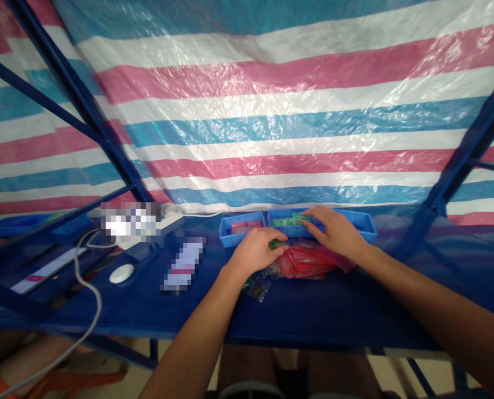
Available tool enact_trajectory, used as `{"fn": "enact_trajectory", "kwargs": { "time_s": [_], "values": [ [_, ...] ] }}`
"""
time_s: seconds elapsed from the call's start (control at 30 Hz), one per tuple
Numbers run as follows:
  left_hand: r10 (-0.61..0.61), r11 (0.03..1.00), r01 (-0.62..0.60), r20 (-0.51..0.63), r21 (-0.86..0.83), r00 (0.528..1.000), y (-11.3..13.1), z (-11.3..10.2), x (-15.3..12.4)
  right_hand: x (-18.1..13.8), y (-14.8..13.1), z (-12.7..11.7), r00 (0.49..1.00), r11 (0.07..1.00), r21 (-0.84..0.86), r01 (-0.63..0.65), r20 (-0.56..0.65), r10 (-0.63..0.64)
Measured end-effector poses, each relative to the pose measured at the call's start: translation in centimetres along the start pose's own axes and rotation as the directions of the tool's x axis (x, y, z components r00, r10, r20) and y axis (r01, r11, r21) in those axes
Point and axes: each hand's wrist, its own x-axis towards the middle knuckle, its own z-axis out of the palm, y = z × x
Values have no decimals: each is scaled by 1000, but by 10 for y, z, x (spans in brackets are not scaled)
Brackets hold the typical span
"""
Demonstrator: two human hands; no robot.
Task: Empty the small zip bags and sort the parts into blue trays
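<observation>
My left hand (257,248) is closed in a pinch on a small green piece (276,244), just in front of the blue trays. My right hand (334,230) reaches over the larger blue tray (365,224), its fingers together on green packets (288,220) inside it. A pile of red packets (309,261) lies on the blue table under and between both hands. A smaller blue tray (228,233) to the left holds reddish packets. Small clear bags (258,287) lie beside my left wrist.
A striped pink, white and blue tarp (271,111) hangs behind the table. Blue metal frame bars (84,105) slant at both sides. A white mouse (121,273) and a white cable (89,293) lie at the left. The table's front edge (313,335) runs above my knees.
</observation>
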Motion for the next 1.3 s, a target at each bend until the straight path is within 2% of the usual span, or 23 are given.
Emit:
{"fn": "enact_trajectory", "kwargs": {
  "time_s": [0.27, 0.37, 0.5, 0.57, 0.63, 0.73, 0.83, 0.97, 1.1, 1.2, 1.3],
  "values": [
    [37, 999, -36, 44, -37, 998, 1, -2, -1, -3, -24, -2, 998, 994, 102, 47, -44, -42],
    [6, 998, -9, -42, -63, 999, 5, -4, 1, -5, -32, -3, 997, 986, 151, 65, -49, -58],
    [-72, 973, 29, -186, -228, 980, 13, -3, 4, -5, -42, -3, 997, 947, 313, 72, -6, -73],
    [-118, 944, 53, -186, -325, 975, 16, 0, 5, -5, -47, -1, 999, 908, 418, -5, 32, -10],
    [-142, 906, 65, -155, -419, 978, 15, 4, 5, -5, -50, 2, 992, 839, 529, -126, 64, 108],
    [-166, 846, 77, -123, -528, 978, 11, 10, 5, -5, -53, 7, 960, 664, 697, -269, 139, 242],
    [-187, 790, 77, -120, -608, 975, 7, 13, 5, -4, -52, 7, 937, 525, 783, -334, 213, 278],
    [-188, 722, 72, -95, -688, 978, 7, 16, 7, -3, -49, 7, 919, 474, 811, -344, 186, 348],
    [-211, 719, 60, -135, -692, 968, 6, 16, 10, -3, -49, 10, 917, 445, 834, -325, 163, 364],
    [-193, 739, 30, -170, -673, 966, 6, 16, 9, -4, -50, 11, 920, 436, 839, -325, 173, 353],
    [-159, 827, 17, -204, -562, 966, 12, 12, 7, -4, -49, 11, 916, 415, 847, -332, 184, 357]
  ]
}}
